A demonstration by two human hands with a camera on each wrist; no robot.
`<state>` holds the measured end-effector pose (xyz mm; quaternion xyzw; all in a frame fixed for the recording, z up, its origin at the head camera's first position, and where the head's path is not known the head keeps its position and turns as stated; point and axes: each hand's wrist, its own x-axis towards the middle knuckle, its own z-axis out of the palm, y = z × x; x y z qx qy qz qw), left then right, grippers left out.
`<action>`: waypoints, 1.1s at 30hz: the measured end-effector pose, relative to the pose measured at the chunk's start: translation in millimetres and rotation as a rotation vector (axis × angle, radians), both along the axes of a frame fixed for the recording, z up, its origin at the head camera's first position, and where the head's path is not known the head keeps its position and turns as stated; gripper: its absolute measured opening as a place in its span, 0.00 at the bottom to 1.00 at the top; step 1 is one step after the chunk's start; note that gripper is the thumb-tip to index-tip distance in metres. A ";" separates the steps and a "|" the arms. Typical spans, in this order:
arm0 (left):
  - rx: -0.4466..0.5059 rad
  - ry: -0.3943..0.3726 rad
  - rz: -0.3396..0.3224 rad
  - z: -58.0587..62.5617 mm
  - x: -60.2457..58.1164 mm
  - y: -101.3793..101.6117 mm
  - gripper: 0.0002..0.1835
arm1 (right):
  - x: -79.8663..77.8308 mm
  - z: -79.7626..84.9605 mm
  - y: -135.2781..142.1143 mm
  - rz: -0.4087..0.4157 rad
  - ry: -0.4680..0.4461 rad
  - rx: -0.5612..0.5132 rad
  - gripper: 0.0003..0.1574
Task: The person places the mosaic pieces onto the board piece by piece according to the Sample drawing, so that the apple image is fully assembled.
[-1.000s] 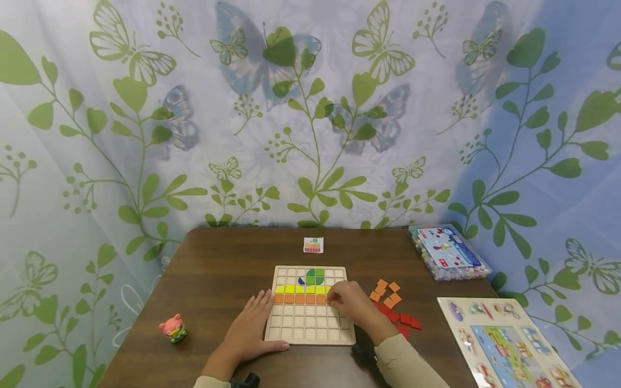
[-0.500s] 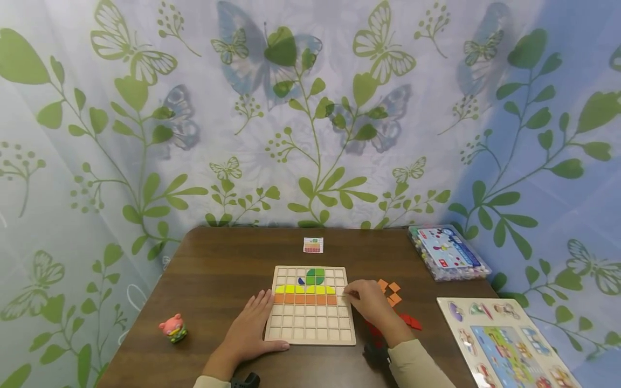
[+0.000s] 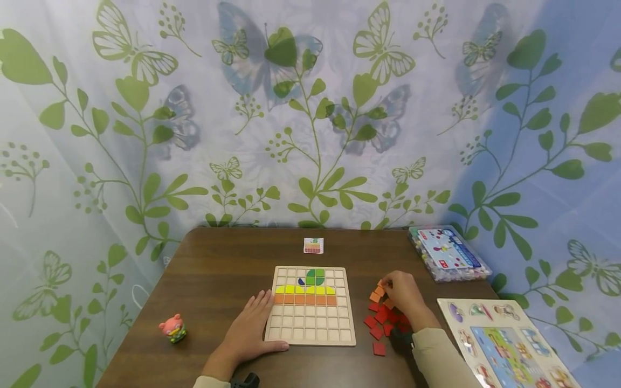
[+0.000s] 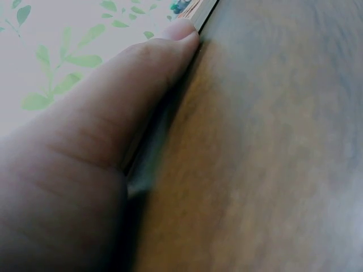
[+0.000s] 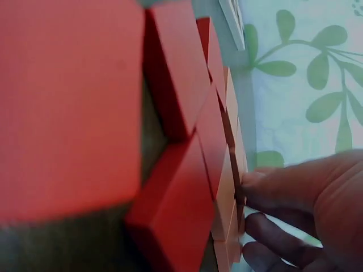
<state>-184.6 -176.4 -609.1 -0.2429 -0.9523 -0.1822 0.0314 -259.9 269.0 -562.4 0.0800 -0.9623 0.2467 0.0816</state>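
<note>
Beige right sleeve [image 3: 443, 353], beige left sleeve [image 3: 212, 382]
Both plain; black, curved wrist device [image 3: 248, 380] at the left one; second dark device [image 3: 401, 340] at the right, perhaps alike, too shadowed to tell.

Board [image 3: 310, 321] on table [image 3: 233, 253]; card [image 3: 313, 246] behind, figurine [image 3: 173, 328] left, tiles [image 3: 376, 332] right, puzzle [image 3: 506, 347] farther right.

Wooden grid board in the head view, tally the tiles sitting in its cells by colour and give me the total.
Orange tiles: 6
Yellow tiles: 6
Green tiles: 4
Blue tile: 1
Total in the wooden grid board: 17
</note>
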 end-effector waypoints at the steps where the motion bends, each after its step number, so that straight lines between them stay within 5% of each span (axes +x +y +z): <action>1: -0.001 -0.001 0.000 -0.1 0.1 0.6 0.71 | -0.6 -0.7 2.0 -0.006 -0.009 0.005 0.06; 12: -0.005 0.016 -0.007 1.6 -0.2 1.1 0.71 | -9.5 1.8 -0.9 0.017 -0.069 0.028 0.03; 18: 0.010 0.018 -0.013 2.0 0.9 0.3 0.71 | -2.7 5.4 -24.8 0.037 -0.007 -0.029 0.05; 23: 0.005 0.036 -0.006 1.0 1.1 -0.8 0.70 | 10.1 6.8 -69.2 0.163 0.044 -0.101 0.08; 33: 0.000 0.046 -0.014 0.2 -0.2 -0.5 0.70 | 31.7 3.2 -166.5 0.474 0.083 -0.082 0.05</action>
